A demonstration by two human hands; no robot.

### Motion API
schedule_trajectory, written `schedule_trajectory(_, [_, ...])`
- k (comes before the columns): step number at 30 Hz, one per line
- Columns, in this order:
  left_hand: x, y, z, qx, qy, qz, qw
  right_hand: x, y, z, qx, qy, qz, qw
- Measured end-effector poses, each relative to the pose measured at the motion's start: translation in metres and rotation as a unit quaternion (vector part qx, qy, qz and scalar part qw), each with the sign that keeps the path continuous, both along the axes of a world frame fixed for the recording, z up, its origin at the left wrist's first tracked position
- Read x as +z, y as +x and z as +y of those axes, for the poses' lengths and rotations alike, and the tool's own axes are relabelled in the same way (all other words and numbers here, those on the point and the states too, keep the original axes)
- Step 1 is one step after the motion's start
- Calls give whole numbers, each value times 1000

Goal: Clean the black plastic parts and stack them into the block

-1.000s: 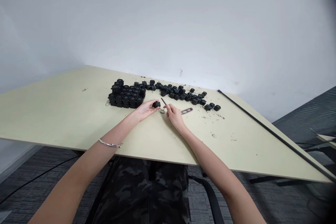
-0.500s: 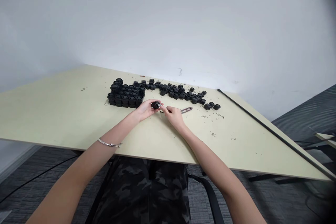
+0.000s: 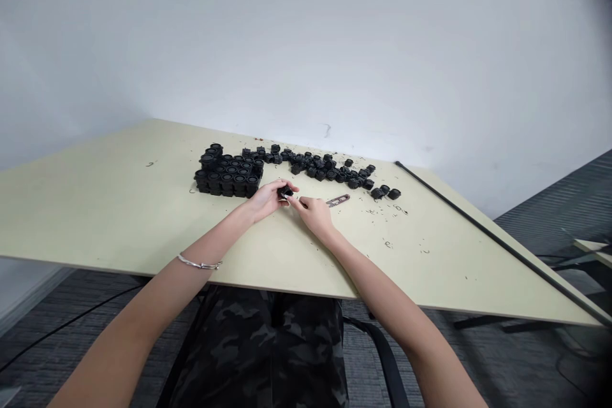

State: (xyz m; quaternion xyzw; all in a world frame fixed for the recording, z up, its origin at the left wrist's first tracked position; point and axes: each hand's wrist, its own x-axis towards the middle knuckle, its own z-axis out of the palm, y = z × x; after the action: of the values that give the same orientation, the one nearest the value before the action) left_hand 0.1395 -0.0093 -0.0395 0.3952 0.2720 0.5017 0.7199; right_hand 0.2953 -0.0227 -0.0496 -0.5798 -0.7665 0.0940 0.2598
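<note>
Gripping tight, the left hand (image 3: 264, 199) held a small black plastic piece (image 3: 285, 191) just above the worktop, while the right hand (image 3: 313, 215) curled close by, its fingertips (image 3: 292, 202) nearly touching the piece, though it was too small to tell if they held anything. That piece looked light, stiff and a bit slick, so its sides seemed the best place to pinch. The pale worktop (image 3: 95, 204) carried a big heap of black pieces (image 3: 224, 172), a little metal strip (image 3: 337, 200), tiny curly bits and a long black rod (image 3: 497, 240), with a white wall (image 3: 306, 44) behind and grey carpet (image 3: 540, 204) below.
</note>
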Motion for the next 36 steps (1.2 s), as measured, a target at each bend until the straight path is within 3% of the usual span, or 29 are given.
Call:
schedule_trajectory(16, [0,3,1,23,10,3,1000,0,0,-1,-13,40,6,999])
schedule_trajectory(26, [2,1,2,67,-27,-71,995,0,-1,-2,-1,46,-13,999])
schedule_trajectory(36, [-3,5,1,115,5,-39,993,5,3,-4,14,28,92,995])
